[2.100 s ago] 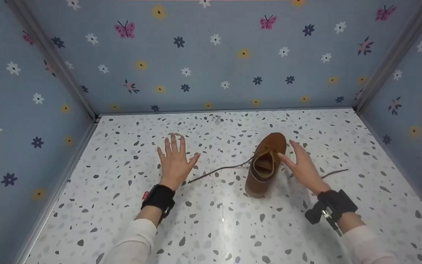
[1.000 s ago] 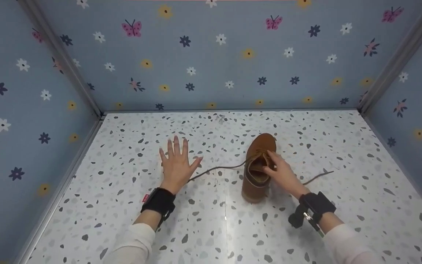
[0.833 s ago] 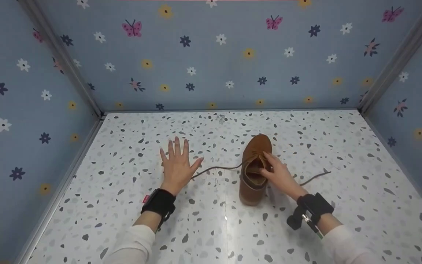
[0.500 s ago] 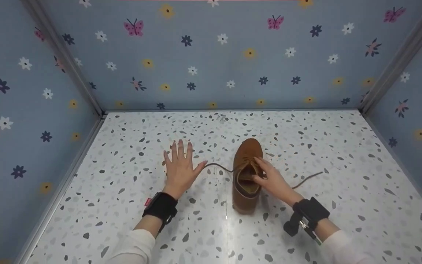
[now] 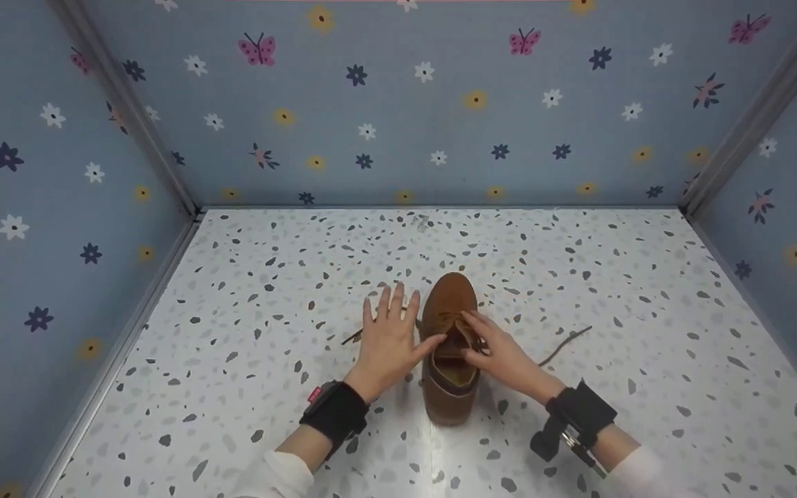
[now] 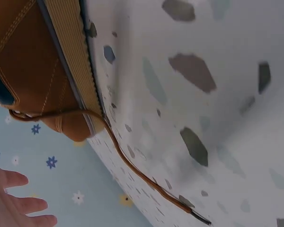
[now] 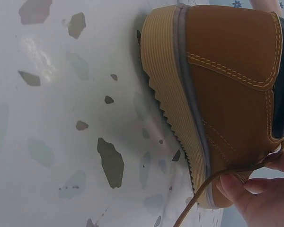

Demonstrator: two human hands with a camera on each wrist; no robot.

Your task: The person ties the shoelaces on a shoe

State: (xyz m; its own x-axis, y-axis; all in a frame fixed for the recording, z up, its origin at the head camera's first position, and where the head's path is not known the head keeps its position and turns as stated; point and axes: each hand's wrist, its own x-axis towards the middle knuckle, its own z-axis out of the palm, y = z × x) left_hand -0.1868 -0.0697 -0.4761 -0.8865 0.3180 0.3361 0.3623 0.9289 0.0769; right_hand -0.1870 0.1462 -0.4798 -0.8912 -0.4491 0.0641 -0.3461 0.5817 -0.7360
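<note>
A brown lace-up ankle boot (image 5: 451, 294) stands upright in the middle of the table, toe pointing away. My right hand (image 5: 506, 360) holds its right side by the lacing, index finger near the eyelets and thumb at the opening's edge. Fingers of that hand (image 7: 270, 198) bend against the upper in the right wrist view. My left hand (image 5: 388, 349) is spread along the boot's left side, thumb reaching over the opening. One brown lace end (image 6: 132, 168) trails onto the table on the left, partly hidden by that hand in the head view. The other lace end (image 5: 568, 340) lies to the right.
The white speckled table (image 5: 267, 263) is bounded by a blue flowered panel (image 5: 398, 104) at the back and more panels at both sides. Metal posts (image 5: 129, 117) stand in the corners. Both wrists wear black bands (image 5: 336, 415).
The right hand has reached onto the boot, and the boot has slid left and nearer, turning straighter. The left hand has moved right to the boot, over the left lace.
</note>
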